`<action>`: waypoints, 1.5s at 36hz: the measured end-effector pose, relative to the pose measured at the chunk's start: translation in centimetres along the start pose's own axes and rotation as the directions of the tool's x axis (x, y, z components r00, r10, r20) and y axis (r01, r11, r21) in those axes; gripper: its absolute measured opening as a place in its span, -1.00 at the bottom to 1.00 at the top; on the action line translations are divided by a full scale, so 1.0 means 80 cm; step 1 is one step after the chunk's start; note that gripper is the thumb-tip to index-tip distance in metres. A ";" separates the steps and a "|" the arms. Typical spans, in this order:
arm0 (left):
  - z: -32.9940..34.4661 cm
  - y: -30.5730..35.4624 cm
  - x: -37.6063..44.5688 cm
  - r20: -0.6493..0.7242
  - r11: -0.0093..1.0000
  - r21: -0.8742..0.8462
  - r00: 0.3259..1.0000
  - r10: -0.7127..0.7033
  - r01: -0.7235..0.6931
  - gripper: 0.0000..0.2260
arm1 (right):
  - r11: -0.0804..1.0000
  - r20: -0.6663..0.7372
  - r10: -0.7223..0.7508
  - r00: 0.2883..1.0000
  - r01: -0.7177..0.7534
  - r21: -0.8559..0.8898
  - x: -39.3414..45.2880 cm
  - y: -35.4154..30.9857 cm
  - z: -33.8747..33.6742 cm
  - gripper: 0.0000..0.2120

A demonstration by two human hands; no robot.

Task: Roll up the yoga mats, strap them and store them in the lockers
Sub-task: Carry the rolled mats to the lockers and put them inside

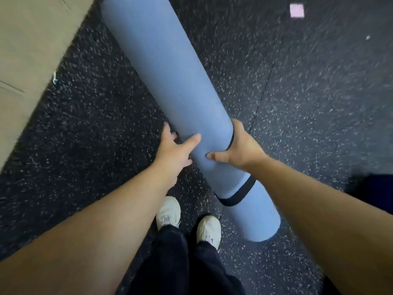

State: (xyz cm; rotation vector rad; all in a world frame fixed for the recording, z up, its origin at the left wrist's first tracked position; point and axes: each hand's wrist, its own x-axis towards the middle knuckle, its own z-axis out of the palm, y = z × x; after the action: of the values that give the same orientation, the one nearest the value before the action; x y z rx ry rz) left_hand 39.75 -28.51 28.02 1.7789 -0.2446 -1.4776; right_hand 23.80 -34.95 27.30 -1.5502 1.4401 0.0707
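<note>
Holding a rolled-up blue yoga mat (168, 86) with both hands, the person stands over a dark speckled rubber floor (308, 99). The mat is off the floor and runs on a diagonal, its far end up near the top left of the view and its near end down at the lower right, just right of the feet.

The left hand (174, 149) cups the left side of the roll, thumb laid across the top of the mat and the other fingers curled under it, mostly hidden. The right hand (240, 149) grips the right side straight across from it, thumb pressed into the mat's surface and fingers wrapped round the far side. A black strap (238, 193) circles the roll near its near end, and a thin bit of black band also shows at the edge of the right palm; can't tell whether the fingers have actually hooked it or it just runs under the hand.

Below the mat you can see two white sneakers (209, 228) and dark trousers (176, 258). Far left there's a tan wooden surface (32, 50) meeting the rubber flooring at an angle. A small pink square (297, 10) lies on the floor at the far right, well apart from everything else. The whole view is a bit motion-blurred, so small details are fuzzy.
</note>
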 end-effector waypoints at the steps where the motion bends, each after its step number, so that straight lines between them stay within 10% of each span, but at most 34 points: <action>1: 0.001 0.027 -0.020 0.007 0.999 0.011 0.999 0.032 -0.032 -0.24 | 1.000 -0.011 -0.020 1.000 0.020 0.014 -0.017 -0.021 -0.021 -0.04; 10: -0.001 0.300 -0.228 0.036 0.933 0.078 0.937 0.348 -0.350 -0.45 | 0.956 -0.157 -0.215 0.964 0.240 0.165 -0.180 -0.236 -0.221 -0.02; 25: -0.059 0.534 -0.428 -0.004 0.723 0.193 0.736 0.677 -0.664 -0.13 | 0.760 -0.245 -0.580 0.777 0.624 0.183 -0.340 -0.490 -0.373 -0.08; 54: -0.204 0.765 -0.325 -0.361 0.441 0.383 0.308 0.880 -0.812 0.16 | 0.500 -0.234 -0.798 0.556 0.827 0.257 -0.165 -0.835 -0.385 -0.44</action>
State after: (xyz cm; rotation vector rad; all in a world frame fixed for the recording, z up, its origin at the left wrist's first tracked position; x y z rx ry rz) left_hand 66.57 -46.50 88.37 1.6096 -0.8747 -0.1589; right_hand 55.59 -57.94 90.88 -1.7906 0.5723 -0.7992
